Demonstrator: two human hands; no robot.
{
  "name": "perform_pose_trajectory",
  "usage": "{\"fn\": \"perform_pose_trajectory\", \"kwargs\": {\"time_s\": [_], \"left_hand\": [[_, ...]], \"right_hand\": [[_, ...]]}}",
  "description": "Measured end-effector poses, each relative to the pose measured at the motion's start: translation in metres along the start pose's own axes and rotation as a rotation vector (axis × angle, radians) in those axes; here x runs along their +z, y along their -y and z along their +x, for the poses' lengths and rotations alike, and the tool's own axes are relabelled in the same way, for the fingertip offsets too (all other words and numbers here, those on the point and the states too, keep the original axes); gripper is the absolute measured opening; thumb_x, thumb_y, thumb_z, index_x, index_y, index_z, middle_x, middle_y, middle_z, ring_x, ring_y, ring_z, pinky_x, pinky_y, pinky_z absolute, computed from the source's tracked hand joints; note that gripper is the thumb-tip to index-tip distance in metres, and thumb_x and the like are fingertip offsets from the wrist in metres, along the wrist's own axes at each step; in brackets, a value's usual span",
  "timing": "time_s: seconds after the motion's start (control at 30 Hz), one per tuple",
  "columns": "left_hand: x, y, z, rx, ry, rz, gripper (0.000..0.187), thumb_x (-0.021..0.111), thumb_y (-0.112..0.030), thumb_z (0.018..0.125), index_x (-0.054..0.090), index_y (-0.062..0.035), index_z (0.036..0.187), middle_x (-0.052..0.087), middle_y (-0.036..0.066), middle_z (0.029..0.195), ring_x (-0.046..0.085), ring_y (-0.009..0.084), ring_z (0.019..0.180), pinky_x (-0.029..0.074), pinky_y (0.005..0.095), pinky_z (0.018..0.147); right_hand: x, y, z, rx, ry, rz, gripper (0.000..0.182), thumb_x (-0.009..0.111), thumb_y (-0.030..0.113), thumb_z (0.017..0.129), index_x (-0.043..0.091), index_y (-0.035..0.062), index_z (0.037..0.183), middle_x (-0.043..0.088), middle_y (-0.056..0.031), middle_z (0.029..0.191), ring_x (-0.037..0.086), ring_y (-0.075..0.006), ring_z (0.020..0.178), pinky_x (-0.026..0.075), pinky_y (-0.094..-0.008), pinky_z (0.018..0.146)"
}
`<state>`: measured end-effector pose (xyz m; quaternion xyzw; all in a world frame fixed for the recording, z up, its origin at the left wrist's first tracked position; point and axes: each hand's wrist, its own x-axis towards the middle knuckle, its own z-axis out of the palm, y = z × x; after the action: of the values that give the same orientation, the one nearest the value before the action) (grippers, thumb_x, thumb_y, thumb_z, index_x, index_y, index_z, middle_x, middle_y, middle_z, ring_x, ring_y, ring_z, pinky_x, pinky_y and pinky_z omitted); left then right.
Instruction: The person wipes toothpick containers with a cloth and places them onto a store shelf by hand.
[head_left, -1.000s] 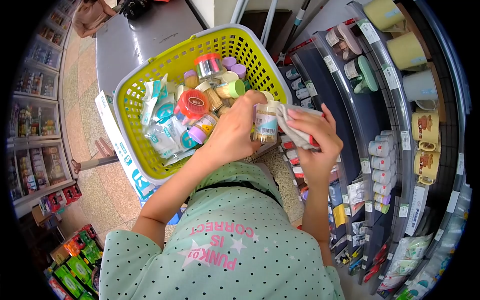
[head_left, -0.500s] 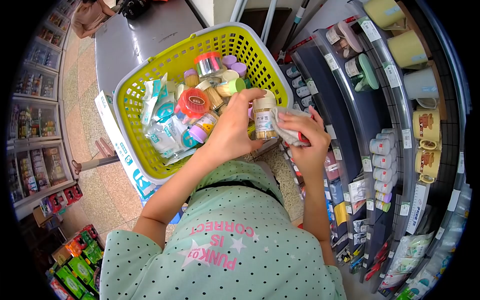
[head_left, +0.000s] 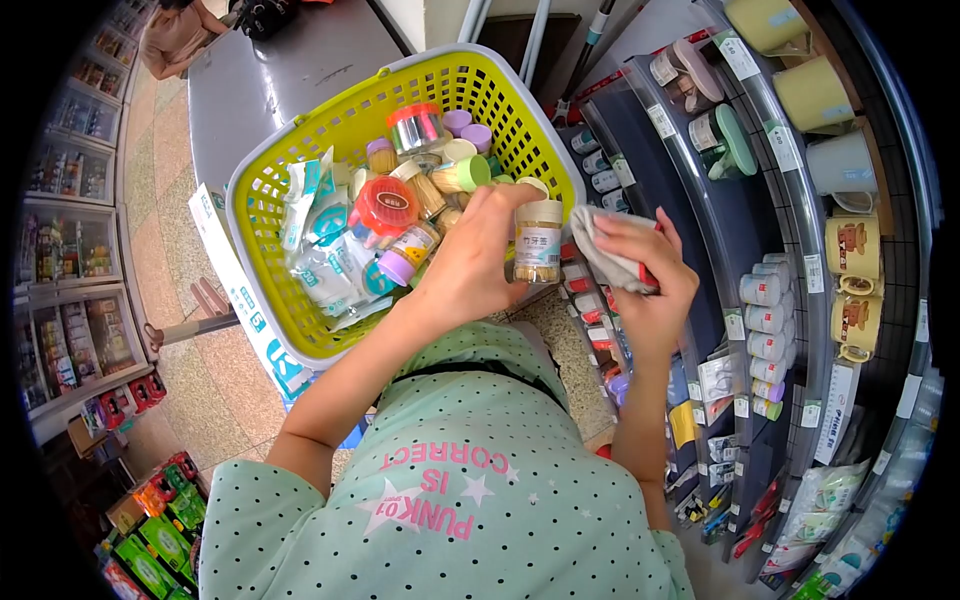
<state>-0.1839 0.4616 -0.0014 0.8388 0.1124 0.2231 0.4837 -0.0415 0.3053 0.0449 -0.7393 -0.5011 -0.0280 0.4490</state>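
My left hand (head_left: 470, 262) is closed around a small clear jar of toothpicks (head_left: 538, 242) with a cream lid, held upright at the right rim of the basket. Bunched in my right hand (head_left: 648, 272) is a grey cloth (head_left: 608, 250) with a red edge, a short way to the right of the jar and apart from it. The yellow-green basket (head_left: 290, 165) with a grey rim holds several more toothpick jars with coloured lids, a red-lidded round container (head_left: 386, 206) and white-and-teal packets (head_left: 345, 270).
Shelves on the right carry mugs (head_left: 853, 248), small white bottles (head_left: 765, 318) and price tags. Behind the basket stands a grey table (head_left: 290, 75); a person (head_left: 178, 38) is beside it. Packaged goods (head_left: 150, 530) lie at lower left, near glass cabinets (head_left: 75, 240).
My right hand has drawn the cloth away from the jar to the right. The jar has shifted slightly right and its label now shows more fully.
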Motion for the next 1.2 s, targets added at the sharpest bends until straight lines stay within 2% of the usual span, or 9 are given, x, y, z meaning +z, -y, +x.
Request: {"fn": "perform_pose_trajectory", "kwargs": {"time_s": [0.17, 0.27, 0.43, 0.57, 1.07, 1.2], "left_hand": [[0.002, 0.000, 0.000, 0.047, -0.035, 0.063, 0.088, 0.082, 0.002, 0.056, 0.044, -0.0025, 0.135, 0.051, 0.017, 0.129, 0.051, 0.0355, 0.124, 0.042, 0.0403, 0.107], [0.003, -0.002, 0.000, 0.069, -0.054, 0.118, 0.088, 0.083, 0.001, 0.055, 0.045, -0.0026, 0.134, 0.052, 0.018, 0.127, 0.051, 0.0370, 0.122, 0.042, 0.0415, 0.105], [0.001, -0.005, 0.000, 0.048, -0.065, 0.138, 0.088, 0.083, 0.001, 0.054, 0.046, -0.0025, 0.134, 0.052, 0.017, 0.127, 0.051, 0.0376, 0.121, 0.042, 0.0430, 0.104], [0.003, -0.002, 0.000, 0.058, -0.062, 0.124, 0.088, 0.083, 0.002, 0.055, 0.046, -0.0029, 0.134, 0.052, 0.017, 0.128, 0.051, 0.0375, 0.121, 0.043, 0.0429, 0.104], [0.007, 0.004, -0.006, -0.085, -0.022, -0.023, 0.091, 0.085, 0.002, 0.060, 0.039, -0.0034, 0.138, 0.051, 0.017, 0.136, 0.050, 0.0339, 0.131, 0.039, 0.0407, 0.113], [0.011, 0.007, -0.010, -0.094, -0.047, -0.077, 0.091, 0.083, 0.005, 0.060, 0.034, -0.0038, 0.137, 0.051, 0.018, 0.137, 0.050, 0.0343, 0.133, 0.038, 0.0420, 0.115]], "right_hand": [[0.030, 0.001, 0.005, -0.071, 0.035, -0.179, 0.031, 0.070, -0.008, 0.069, 0.075, 0.0136, 0.091, 0.075, 0.0005, 0.109, 0.069, -0.0206, 0.108, 0.022, -0.0552, 0.120], [0.033, 0.008, -0.003, -0.077, 0.034, -0.241, 0.029, 0.070, -0.007, 0.069, 0.075, 0.0133, 0.089, 0.076, 0.0008, 0.107, 0.070, -0.0200, 0.106, 0.022, -0.0558, 0.120], [0.026, 0.016, -0.020, -0.086, 0.111, -0.230, 0.037, 0.062, -0.013, 0.064, 0.075, 0.0131, 0.087, 0.076, -0.0004, 0.102, 0.071, -0.0200, 0.103, 0.020, -0.0604, 0.120], [0.015, 0.028, -0.030, -0.048, 0.183, -0.219, 0.034, 0.065, -0.010, 0.065, 0.076, 0.0135, 0.087, 0.077, -0.0010, 0.100, 0.071, -0.0207, 0.103, 0.020, -0.0611, 0.120], [0.005, 0.015, -0.038, 0.026, 0.138, -0.136, 0.033, 0.068, -0.010, 0.066, 0.076, 0.0154, 0.086, 0.078, 0.0008, 0.101, 0.072, -0.0203, 0.102, 0.016, -0.0580, 0.122], [-0.014, 0.010, -0.035, 0.075, 0.278, -0.029, 0.028, 0.072, -0.006, 0.066, 0.076, 0.0140, 0.086, 0.078, 0.0003, 0.101, 0.073, -0.0207, 0.100, 0.017, -0.0566, 0.122]]}}
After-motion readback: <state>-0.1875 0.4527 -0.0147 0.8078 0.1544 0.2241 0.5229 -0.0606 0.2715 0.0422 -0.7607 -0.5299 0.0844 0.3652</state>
